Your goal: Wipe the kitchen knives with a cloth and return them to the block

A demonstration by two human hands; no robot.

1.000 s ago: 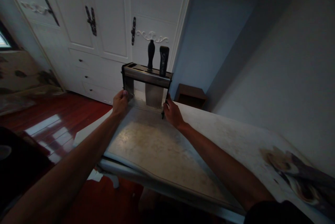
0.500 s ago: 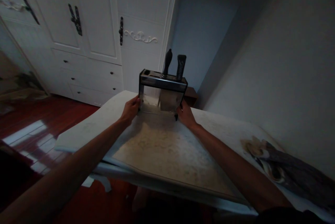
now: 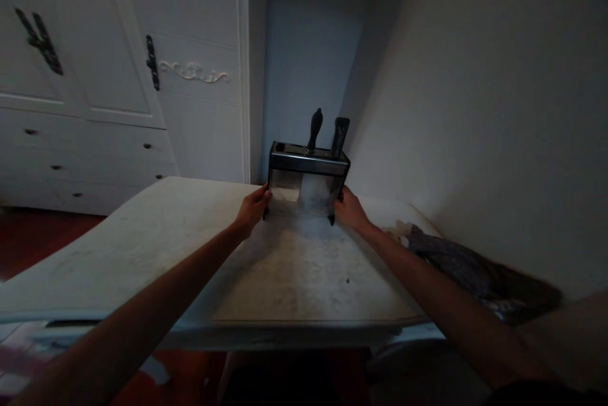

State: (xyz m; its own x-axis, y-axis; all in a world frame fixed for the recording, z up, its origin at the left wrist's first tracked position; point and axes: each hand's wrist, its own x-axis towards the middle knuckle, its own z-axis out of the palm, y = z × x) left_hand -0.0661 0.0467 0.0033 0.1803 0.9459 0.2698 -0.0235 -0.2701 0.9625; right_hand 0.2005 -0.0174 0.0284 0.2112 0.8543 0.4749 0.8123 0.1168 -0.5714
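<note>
- Two bare hands are at work in the head view, and we see both grasping the same knife holder (image 3: 310, 166), one from each side.
- Our left hand (image 3: 254, 208) grips its left side low down, thumb toward the front; our right hand (image 3: 350, 209) closes around the right side at about the same height.
- The holder stands upright between our hands, over the far part of the table (image 3: 137, 238), just beyond a tan mat area (image 3: 313, 295). Whether its feet (image 3: 332, 220) touch the surface, we cannot tell for sure.
- Two black handles rise from the top: a curved one (image 3: 315, 130) near the middle and a flatter one (image 3: 341, 137) near the right end. Behind the clear front we make out a pale, broad shape, too blurred to read well.
- To the right, beyond our forearm, lies a dark bundled cloth (image 3: 456, 260), well apart from the holder.
- We judge the step in hand to be holding and positioning the holder; the next move calls for an even two-sided grip, kept level, so the handles do not tip.
</note>
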